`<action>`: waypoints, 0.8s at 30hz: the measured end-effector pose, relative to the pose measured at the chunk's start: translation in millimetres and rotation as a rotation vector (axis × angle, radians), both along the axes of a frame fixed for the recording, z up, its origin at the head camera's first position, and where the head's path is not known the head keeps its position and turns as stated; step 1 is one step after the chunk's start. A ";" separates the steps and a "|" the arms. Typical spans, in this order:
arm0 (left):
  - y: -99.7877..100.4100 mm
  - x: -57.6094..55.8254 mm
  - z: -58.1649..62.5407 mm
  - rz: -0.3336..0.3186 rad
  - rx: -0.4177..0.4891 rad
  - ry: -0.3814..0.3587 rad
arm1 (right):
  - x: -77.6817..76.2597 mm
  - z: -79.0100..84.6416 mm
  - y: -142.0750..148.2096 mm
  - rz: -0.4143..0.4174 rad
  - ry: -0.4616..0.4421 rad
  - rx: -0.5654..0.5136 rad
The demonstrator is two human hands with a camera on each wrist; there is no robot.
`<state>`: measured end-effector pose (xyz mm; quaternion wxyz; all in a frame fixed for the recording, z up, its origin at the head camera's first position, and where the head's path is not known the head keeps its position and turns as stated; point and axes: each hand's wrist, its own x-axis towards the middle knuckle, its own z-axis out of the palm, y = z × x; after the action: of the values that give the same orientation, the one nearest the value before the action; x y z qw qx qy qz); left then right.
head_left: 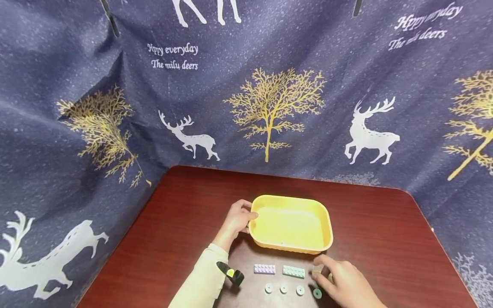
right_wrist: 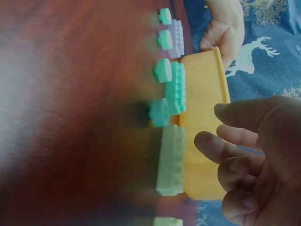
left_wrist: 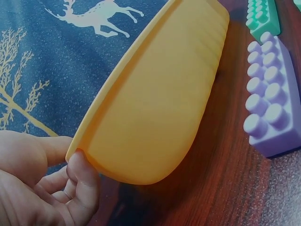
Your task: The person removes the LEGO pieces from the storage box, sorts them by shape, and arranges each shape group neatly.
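Note:
A yellow plastic basin [head_left: 275,247] stands on the table, and my left hand [head_left: 236,217] pinches its left rim between thumb and fingers. My right hand [head_left: 344,280] hovers near the basin's front right corner, fingers loosely bent and thumb apart, holding nothing. Closest to it is a pale yellow-green toy brick [right_wrist: 170,162], which the fingers partly cover in the head view. Left of that brick lie a mint green brick [head_left: 294,271] and a purple brick [head_left: 264,269]. In front of the bricks is a row of several small round wheels [head_left: 283,288], the rightmost one darker green [head_left: 317,293].
The dark red wooden table [head_left: 192,192] has rounded far corners. Behind and beside it hangs a blue cloth [head_left: 300,51] printed with deer and trees. Another pale piece [right_wrist: 168,221] shows at the bottom edge of the right wrist view, mostly cut off.

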<state>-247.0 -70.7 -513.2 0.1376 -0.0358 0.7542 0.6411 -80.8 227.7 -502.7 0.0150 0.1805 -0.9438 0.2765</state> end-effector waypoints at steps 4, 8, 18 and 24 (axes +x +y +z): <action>1.2 -0.9 -0.7 -0.002 0.000 0.000 | -8.1 6.9 -3.6 -0.022 -0.018 -0.010; 1.7 -1.1 -1.5 -0.007 0.011 -0.016 | -13.8 9.3 -7.3 -0.050 0.014 -0.006; 0.8 -1.3 0.3 -0.006 0.003 -0.012 | -30.7 16.7 -14.1 -0.130 0.159 0.021; 0.7 -1.2 0.6 -0.002 -0.008 -0.008 | -43.6 20.4 -18.4 -0.104 0.208 0.018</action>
<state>-248.2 -70.0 -512.6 0.1409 -0.0382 0.7561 0.6379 -124.4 209.3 -482.3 0.1256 0.1593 -0.9477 0.2465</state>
